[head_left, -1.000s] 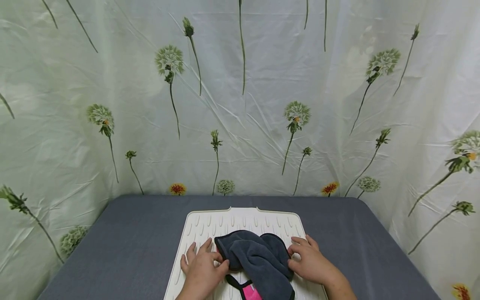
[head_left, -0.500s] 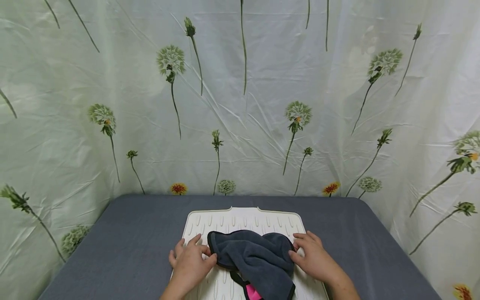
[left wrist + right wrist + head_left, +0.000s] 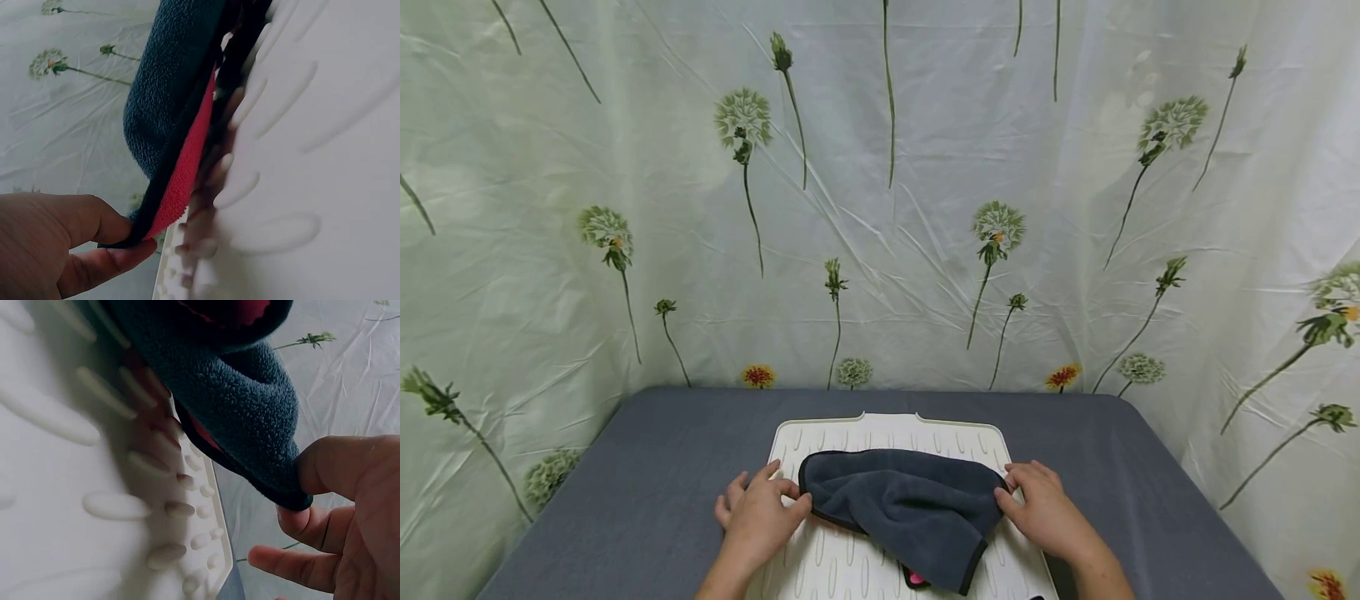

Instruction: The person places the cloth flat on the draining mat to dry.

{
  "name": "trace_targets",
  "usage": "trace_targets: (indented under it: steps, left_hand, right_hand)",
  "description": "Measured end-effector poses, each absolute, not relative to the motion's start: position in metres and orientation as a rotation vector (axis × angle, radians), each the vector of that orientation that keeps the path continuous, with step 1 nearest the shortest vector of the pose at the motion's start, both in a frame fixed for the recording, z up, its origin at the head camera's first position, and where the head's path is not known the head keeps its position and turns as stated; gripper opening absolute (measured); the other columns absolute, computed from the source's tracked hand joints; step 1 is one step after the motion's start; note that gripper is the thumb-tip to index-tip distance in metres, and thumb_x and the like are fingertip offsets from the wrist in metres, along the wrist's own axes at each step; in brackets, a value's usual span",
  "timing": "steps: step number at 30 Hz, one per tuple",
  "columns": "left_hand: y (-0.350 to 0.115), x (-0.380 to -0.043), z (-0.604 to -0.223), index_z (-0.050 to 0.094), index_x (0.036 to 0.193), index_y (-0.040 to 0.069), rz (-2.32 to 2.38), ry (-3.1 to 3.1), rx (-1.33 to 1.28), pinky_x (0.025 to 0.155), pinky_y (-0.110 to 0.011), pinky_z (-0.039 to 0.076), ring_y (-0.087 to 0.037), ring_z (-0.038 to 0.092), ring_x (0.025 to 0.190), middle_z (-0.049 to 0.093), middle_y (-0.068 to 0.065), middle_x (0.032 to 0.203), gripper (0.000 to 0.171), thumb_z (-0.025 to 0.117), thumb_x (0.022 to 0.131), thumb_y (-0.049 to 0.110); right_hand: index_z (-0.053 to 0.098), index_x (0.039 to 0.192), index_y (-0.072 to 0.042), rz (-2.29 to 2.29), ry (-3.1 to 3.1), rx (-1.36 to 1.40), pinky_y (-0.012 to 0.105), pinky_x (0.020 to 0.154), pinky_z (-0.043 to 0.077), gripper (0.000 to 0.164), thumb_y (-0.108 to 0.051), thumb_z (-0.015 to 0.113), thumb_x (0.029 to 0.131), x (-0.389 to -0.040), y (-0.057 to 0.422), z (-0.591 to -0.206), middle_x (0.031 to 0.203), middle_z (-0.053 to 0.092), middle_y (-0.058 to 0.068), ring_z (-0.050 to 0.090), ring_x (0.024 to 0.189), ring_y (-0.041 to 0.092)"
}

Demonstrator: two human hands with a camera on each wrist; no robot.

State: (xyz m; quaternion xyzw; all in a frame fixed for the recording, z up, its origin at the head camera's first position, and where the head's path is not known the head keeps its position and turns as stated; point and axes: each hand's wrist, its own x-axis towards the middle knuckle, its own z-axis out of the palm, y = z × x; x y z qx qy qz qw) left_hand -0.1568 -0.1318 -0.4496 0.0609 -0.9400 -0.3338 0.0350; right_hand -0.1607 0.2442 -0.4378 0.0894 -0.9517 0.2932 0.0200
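Blue-grey cloth [image 3: 910,508] over white ridged board [image 3: 823,567], grey table [image 3: 625,500], flowered curtain [image 3: 880,233] behind.

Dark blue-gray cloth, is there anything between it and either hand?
Nothing visible: the left hand pinches one corner of the dark blue-gray cloth directly, and the right hand pinches another. Neither wrist view shows any object in between.

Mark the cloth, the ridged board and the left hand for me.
Cloth [image 3: 902,502]: head view, middle of its dark side.
Ridged board [image 3: 842,571]: head view, bare part below the cloth.
Left hand [image 3: 758,518]: head view, back of the hand.
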Motion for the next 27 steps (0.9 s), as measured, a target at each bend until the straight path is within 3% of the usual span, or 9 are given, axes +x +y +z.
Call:
trace_targets:
  steps: [7,12,14,16,19,23,27]
  left_hand:
    - [-0.140,-0.161,-0.448,0.076,0.083,0.017,-1.039,-2.925,0.249,0.106,-0.082,0.008,-0.063,0.021,0.142,0.048,-0.024,0.153,0.011,0.073,0.086,0.027]
    - [-0.145,-0.164,-0.450,0.076,0.085,0.016,-1.067,-2.944,0.278,0.107,-0.081,0.006,-0.063,0.018,0.143,0.045,-0.024,0.155,0.013,0.072,0.087,0.027]
    - [-0.147,-0.164,-0.451,0.076,0.086,0.015,-1.075,-2.942,0.283,0.107,-0.081,0.005,-0.062,0.017,0.143,0.045,-0.023,0.156,0.013,0.071,0.087,0.028]
    - [-0.149,-0.165,-0.450,0.076,0.088,0.015,-1.085,-2.939,0.283,0.107,-0.081,0.005,-0.061,0.017,0.143,0.045,-0.023,0.156,0.014,0.071,0.088,0.028]
    - [-0.152,-0.166,-0.449,0.076,0.090,0.014,-1.100,-2.947,0.289,0.106,-0.082,0.004,-0.062,0.015,0.144,0.043,-0.023,0.156,0.015,0.071,0.089,0.028]
    - [-0.152,-0.166,-0.449,0.076,0.087,0.014,-1.095,-2.949,0.297,0.107,-0.082,0.003,-0.062,0.014,0.144,0.043,-0.024,0.157,0.014,0.072,0.089,0.027]
    - [-0.149,-0.164,-0.451,0.074,0.082,0.016,-1.047,-2.927,0.295,0.107,-0.081,0.004,-0.062,0.017,0.143,0.044,-0.024,0.156,0.012,0.074,0.089,0.026]
  right_hand:
    - [0.049,0.078,-0.013,0.867,-2.953,0.279,0.062,0.117,0.025,0.026,-0.017,0.069,0.095,-0.162,0.249,-0.438,0.124,0.070,0.022,0.056,0.131,0.045]
    - [0.050,0.081,-0.013,0.876,-2.992,0.237,0.065,0.117,0.025,0.026,-0.021,0.068,0.098,-0.162,0.250,-0.435,0.131,0.066,0.027,0.047,0.137,0.053]
    - [0.050,0.081,-0.013,0.852,-2.989,0.239,0.065,0.116,0.027,0.027,-0.022,0.067,0.099,-0.161,0.250,-0.433,0.122,0.070,0.020,0.049,0.134,0.053]
    - [0.048,0.079,-0.014,0.816,-2.970,0.255,0.064,0.116,0.029,0.028,-0.022,0.067,0.099,-0.161,0.251,-0.432,0.098,0.070,0.010,0.057,0.126,0.048]
    - [0.046,0.075,-0.016,0.772,-2.922,0.278,0.062,0.114,0.032,0.032,-0.019,0.067,0.098,-0.161,0.253,-0.432,0.069,0.045,-0.004,0.066,0.099,0.029]
    - [0.045,0.071,-0.018,0.733,-2.884,0.257,0.055,0.106,0.039,0.035,-0.017,0.070,0.096,-0.162,0.252,-0.434,0.064,0.037,-0.006,0.057,0.080,0.014]
    - [0.048,0.072,-0.018,0.706,-2.879,0.267,0.050,0.095,0.040,0.032,-0.020,0.073,0.094,-0.164,0.248,-0.437,0.067,0.045,-0.006,0.056,0.082,0.015]
